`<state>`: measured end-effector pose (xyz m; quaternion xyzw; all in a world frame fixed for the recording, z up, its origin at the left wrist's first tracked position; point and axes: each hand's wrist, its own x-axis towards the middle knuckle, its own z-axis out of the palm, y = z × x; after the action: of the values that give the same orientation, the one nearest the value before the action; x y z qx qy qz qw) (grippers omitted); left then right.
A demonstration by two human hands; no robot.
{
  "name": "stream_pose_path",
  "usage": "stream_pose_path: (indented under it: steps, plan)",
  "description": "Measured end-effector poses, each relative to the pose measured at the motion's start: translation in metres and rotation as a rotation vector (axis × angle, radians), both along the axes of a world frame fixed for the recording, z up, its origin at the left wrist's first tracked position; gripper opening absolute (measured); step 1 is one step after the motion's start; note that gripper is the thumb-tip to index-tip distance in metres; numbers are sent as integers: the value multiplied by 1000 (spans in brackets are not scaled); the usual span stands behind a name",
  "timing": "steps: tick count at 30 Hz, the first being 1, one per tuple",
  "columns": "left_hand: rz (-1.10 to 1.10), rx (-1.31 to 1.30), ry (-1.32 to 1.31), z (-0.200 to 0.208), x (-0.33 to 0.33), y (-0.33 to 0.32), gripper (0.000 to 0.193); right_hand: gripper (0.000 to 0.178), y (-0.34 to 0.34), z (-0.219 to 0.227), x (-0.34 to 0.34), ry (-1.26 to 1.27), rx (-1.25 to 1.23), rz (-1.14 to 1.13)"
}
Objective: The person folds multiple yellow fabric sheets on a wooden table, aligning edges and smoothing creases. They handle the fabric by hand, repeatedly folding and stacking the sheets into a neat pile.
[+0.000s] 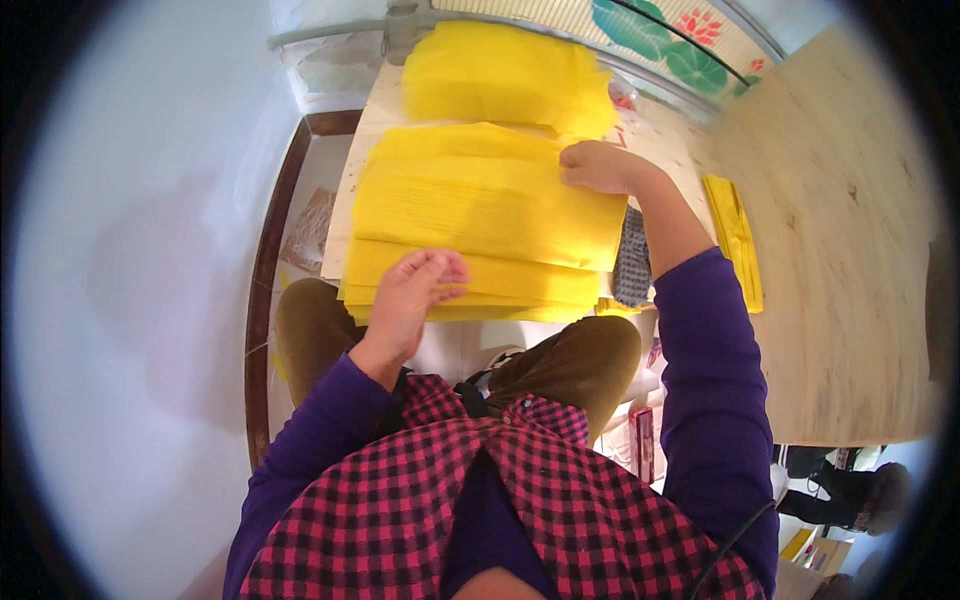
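Note:
A spread of thin yellow sheets, which look like paper or cloth, overlaps in many layers on the wooden table before me. At the far right part of this spread, my right hand is closed, its fingers pinching the edge of a yellow sheet. My left hand is over the near edge of the spread, fingers loosely bent and a little apart, with nothing visible in them. Behind the spread lies a second batch of yellow sheets, partly blurred.
A grey textured cloth-like piece lies right of the sheets. Further right, a narrow folded yellow bundle rests beside a large wooden board. A white wall stands at my left, and a patterned panel at the back.

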<state>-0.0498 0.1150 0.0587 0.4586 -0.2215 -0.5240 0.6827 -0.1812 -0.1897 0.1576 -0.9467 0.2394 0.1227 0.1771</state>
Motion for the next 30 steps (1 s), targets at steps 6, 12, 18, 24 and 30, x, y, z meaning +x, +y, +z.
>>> stream_pose_path:
  steps: [6, 12, 18, 24, 30]
  plan:
    - [-130, 10, 688, -1, -44, -22, 57, 29, 55, 57, -37, -211, -29, -27]
    - [-11, -166, 836, 1, -59, -38, 58, 19, 110, 74, -104, -365, 160, -176]
    - [51, -185, 725, 9, -50, -43, 45, 20, 143, 56, -165, -469, 305, -275]
    - [8, -147, 643, 41, -70, -81, 39, 12, 125, 12, -228, -678, 490, -435]
    - [-159, -96, 516, 74, -134, -161, 37, 11, 93, -20, -309, -936, 644, -684]
